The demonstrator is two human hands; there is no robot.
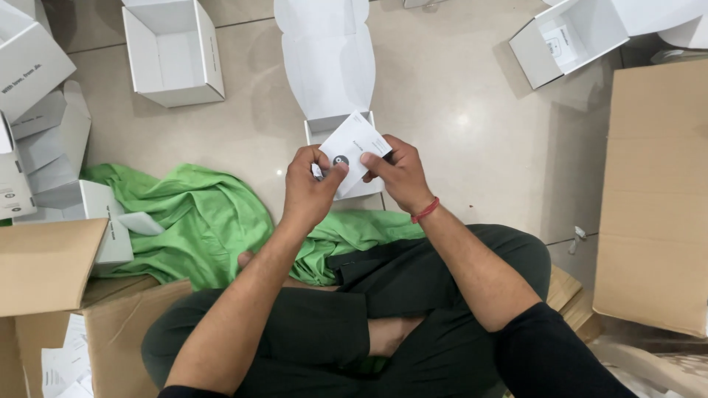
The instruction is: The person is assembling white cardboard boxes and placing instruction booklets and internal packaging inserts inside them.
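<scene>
Above the beige tiled floor, over the seated person's lap, left hand and right hand pinch a small white paper card with a black round mark by opposite lower edges. It looks light, thin, easily creased; edges suit gripping. An open white cardboard box lies just behind.

This looks like a makeshift packing area on a tiled floor: open white boxes lie scattered about, brown cartons stand at the sides, and a green cloth lies spread among them.
</scene>
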